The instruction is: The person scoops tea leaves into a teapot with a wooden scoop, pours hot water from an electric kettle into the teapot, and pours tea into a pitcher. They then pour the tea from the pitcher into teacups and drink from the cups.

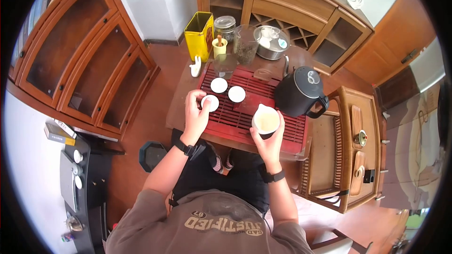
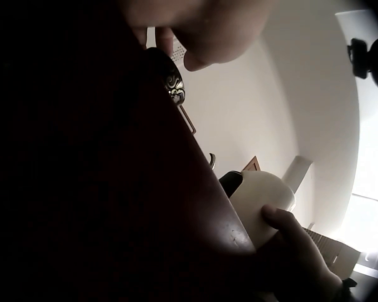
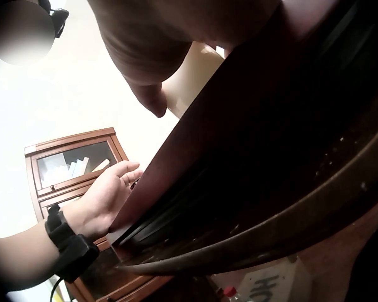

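Note:
On the red slatted tray (image 1: 226, 129), my left hand (image 1: 195, 120) holds a small cup (image 1: 212, 105) with a white inside, its thumb at the rim. The left wrist view shows fingers by this cup's dark, patterned outside (image 2: 171, 80). Two more small cups, one (image 1: 219, 85) behind it and another (image 1: 237, 94) to its right, stand on the slats. My right hand (image 1: 270, 148) grips a white spouted pitcher (image 1: 266, 119) of pale yellowish liquid over the tray's front right. Thumb and fingers lie on opposite sides of the pitcher, whose pale side (image 3: 192, 78) shows in the right wrist view.
A black kettle (image 1: 301, 91) stands right of the pitcher. Behind the tray are a yellow tin (image 1: 199, 37), a glass jar (image 1: 225, 27), a clear pitcher (image 1: 246, 47) and a round metal pan (image 1: 271, 51). A white figurine (image 1: 195, 67) stands back left; a wicker shelf (image 1: 325, 160) is at right.

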### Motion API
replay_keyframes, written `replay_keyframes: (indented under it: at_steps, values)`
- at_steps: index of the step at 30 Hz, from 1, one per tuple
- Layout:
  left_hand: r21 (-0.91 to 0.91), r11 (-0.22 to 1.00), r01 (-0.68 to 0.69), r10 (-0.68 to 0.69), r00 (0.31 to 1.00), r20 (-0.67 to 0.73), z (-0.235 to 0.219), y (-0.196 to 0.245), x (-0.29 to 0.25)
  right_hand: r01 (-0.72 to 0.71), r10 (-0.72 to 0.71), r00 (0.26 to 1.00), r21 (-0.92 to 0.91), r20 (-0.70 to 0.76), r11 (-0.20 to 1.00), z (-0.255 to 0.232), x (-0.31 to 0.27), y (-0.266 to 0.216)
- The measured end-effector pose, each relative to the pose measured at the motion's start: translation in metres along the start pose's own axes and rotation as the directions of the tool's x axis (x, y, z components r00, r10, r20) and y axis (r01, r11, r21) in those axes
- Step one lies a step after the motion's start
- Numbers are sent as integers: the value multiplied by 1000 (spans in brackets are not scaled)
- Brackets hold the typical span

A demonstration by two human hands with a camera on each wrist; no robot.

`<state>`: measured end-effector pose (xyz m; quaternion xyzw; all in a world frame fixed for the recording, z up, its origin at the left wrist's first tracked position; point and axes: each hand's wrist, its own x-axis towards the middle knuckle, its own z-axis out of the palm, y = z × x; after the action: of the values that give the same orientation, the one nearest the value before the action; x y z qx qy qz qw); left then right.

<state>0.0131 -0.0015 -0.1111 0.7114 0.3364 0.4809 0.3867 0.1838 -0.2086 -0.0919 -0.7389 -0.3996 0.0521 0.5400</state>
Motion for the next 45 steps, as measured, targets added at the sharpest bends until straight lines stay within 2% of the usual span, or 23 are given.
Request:
replay_keyframes:
  at_steps: [3, 6, 9, 10, 12, 14, 19, 22, 28, 35, 37, 45]
  values:
    - [-44, 998, 35, -34, 999, 24, -1, 2, 1, 9, -9, 1000, -12, -22, 1000, -1, 0, -6]
    - [-37, 999, -13, 16, 997, 77, -5, 4, -1, -1, 2, 999, 25, -39, 1000, 2, 0, -2]
    - [30, 989, -144, 139, 981, 137, -6, 14, 1, -28, 31, 999, 80, -42, 996, 4, -3, 1]
    - [33, 989, -143, 137, 982, 133, -6, 16, 1, -26, 29, 999, 82, -38, 996, 5, -4, 1]
    - [33, 987, -160, 153, 977, 148, -6, 21, 2, -56, 73, 995, 208, -74, 977, 7, -7, 3]
    - [13, 987, -157, 154, 976, 156, -6, 24, 2, -23, 45, 994, 203, -104, 979, 8, -7, 4]
    - [-38, 992, -122, 127, 974, 187, -7, 22, 1, -56, 54, 998, 115, 23, 992, 5, -5, 0]
    - [18, 982, -188, 181, 967, 179, -7, 23, 3, 7, -7, 1000, 92, 6, 996, 3, -4, 3]
    - [12, 974, -227, 218, 949, 227, -9, 27, 3, 33, -33, 999, 112, -3, 993, 3, -6, 1]
    - [14, 975, -220, 211, 951, 228, -9, 27, 2, 30, -29, 1000, 111, -6, 993, 3, -7, 3]
    - [-26, 986, -167, 168, 957, 237, -9, 28, 1, 35, -34, 999, 109, -11, 993, 4, -6, 5]
    - [-3, 975, -222, 216, 944, 250, -10, 30, 2, 29, -29, 1000, 106, -6, 994, 3, -6, 2]
